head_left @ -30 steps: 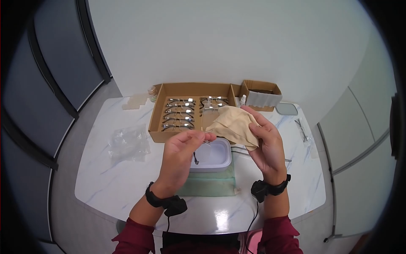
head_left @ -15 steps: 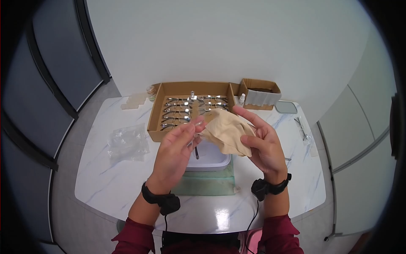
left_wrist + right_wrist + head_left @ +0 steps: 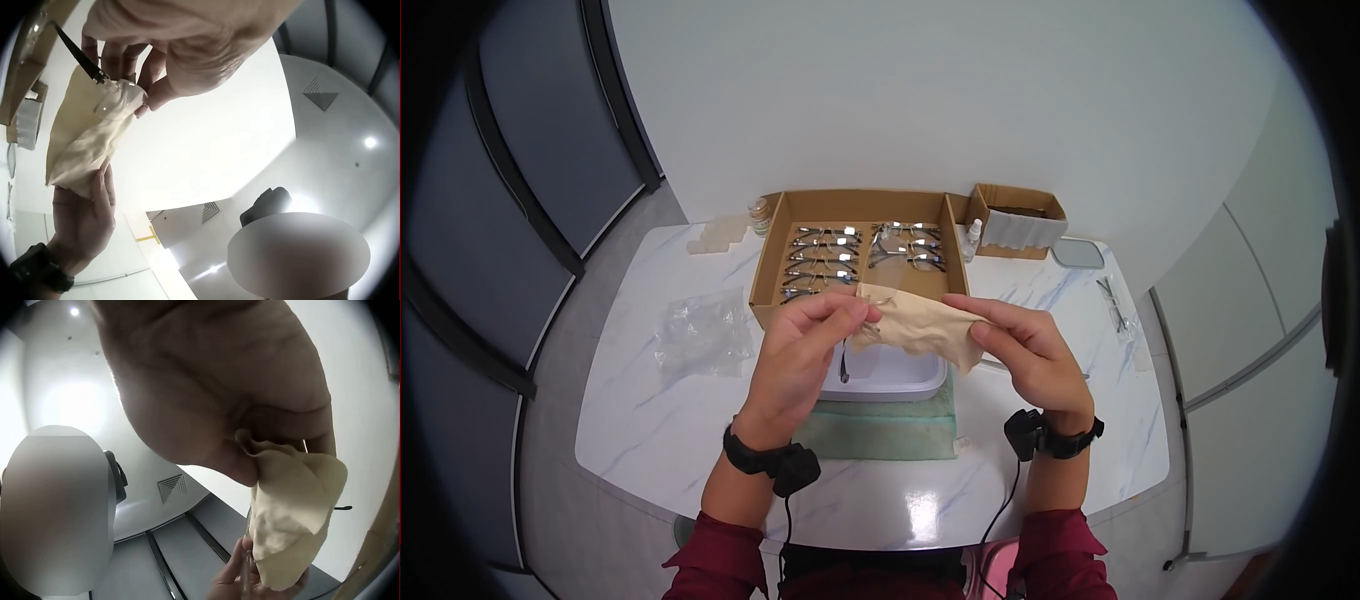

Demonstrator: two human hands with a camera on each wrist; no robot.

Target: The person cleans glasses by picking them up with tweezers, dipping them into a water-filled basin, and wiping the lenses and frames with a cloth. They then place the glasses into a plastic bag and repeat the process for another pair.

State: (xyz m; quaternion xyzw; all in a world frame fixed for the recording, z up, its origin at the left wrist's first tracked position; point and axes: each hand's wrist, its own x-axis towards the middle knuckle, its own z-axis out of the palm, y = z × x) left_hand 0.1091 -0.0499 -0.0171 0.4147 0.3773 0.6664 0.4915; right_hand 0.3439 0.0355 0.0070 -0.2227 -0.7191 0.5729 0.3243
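Note:
In the head view my left hand (image 3: 790,355) pinches a pair of eyeglasses (image 3: 844,363) over the white tub, one dark-tipped temple hanging down. The left wrist view shows the fingers at the edge of a clear lens (image 3: 122,101), which overlaps the cloth behind it. A beige cloth (image 3: 925,325) stretches sideways between both hands. My right hand (image 3: 1035,360) grips its right end between thumb and fingers. In the right wrist view the cloth (image 3: 290,512) drapes from that hand towards the left one. Part of the frame is hidden by fingers and cloth.
Behind the hands stands a cardboard box (image 3: 860,206) with rows of eyeglasses. The white tub (image 3: 890,392) sits on a green towel (image 3: 880,435). A clear plastic bag (image 3: 700,335) lies left. A small bottle (image 3: 971,240), a smaller box (image 3: 1028,243) and more glasses (image 3: 1112,305) are right.
The cloth has gone from bunched up in the right hand to stretched between both hands, its left end now at the lens. My left hand has shifted a little left with the eyeglasses.

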